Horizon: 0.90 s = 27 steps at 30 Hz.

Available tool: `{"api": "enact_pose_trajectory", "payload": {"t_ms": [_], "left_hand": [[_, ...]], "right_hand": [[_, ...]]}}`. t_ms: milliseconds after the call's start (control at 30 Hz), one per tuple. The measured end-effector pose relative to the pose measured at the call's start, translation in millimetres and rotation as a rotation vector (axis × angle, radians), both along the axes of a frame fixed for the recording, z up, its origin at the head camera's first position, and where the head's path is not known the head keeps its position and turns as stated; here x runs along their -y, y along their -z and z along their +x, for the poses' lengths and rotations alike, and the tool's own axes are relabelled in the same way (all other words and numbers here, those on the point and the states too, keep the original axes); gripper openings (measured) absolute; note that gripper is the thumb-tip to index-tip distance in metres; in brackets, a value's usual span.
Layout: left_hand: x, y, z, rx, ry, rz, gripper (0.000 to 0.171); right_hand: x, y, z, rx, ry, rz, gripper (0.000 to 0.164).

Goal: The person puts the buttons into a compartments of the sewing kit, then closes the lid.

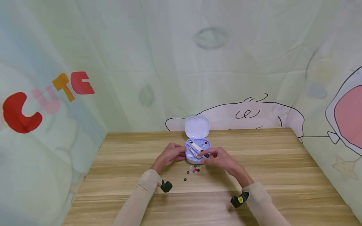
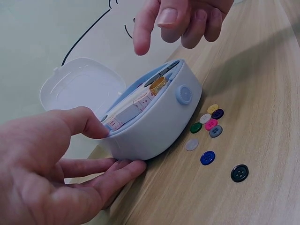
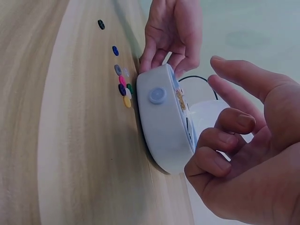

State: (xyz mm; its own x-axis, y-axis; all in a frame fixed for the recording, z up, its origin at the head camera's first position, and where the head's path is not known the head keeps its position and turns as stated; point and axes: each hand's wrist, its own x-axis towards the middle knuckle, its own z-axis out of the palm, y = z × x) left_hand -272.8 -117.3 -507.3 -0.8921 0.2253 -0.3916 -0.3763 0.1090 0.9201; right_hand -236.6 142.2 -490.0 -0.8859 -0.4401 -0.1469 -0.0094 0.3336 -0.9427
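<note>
A small light-blue sewing box (image 1: 194,161) stands on the table, its white lid (image 1: 197,126) tipped back. My left hand (image 1: 172,153) grips the left side, thumb at the rim and fingers low against the wall in the left wrist view. Inside lie a folded tape measure (image 2: 136,108), a gold thimble (image 2: 158,85) and a slim dark tool (image 2: 168,69). My right hand (image 1: 219,158) hovers over the box's right front, holding nothing, index finger (image 2: 144,35) extended and the other fingers loosely bent.
Several loose buttons lie in front of the box, among them a pink one (image 2: 211,124), a blue one (image 2: 207,158) and a black one (image 2: 239,173) nearest me. A printed curtain (image 1: 158,62) hangs behind the wooden table (image 1: 127,144).
</note>
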Motion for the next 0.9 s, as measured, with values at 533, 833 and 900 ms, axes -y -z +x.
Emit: {"api": "enact_pose_trajectory", "payload": {"t_ms": [533, 833, 900], "left_hand": [[0.3, 1.7, -0.7, 0.003, -0.009, 0.010, 0.032], [-1.1, 3.3, -0.7, -0.007, -0.012, 0.014, 0.033], [-1.3, 3.7, -0.7, -0.007, -0.015, 0.027, 0.032]], "right_hand": [[3.9, 9.8, 12.3, 0.045, -0.058, -0.010, 0.028], [3.3, 22.3, 12.6, 0.009, -0.074, -0.008, 0.028], [3.4, 24.3, 12.7, -0.013, -0.074, 0.014, 0.027]]}}
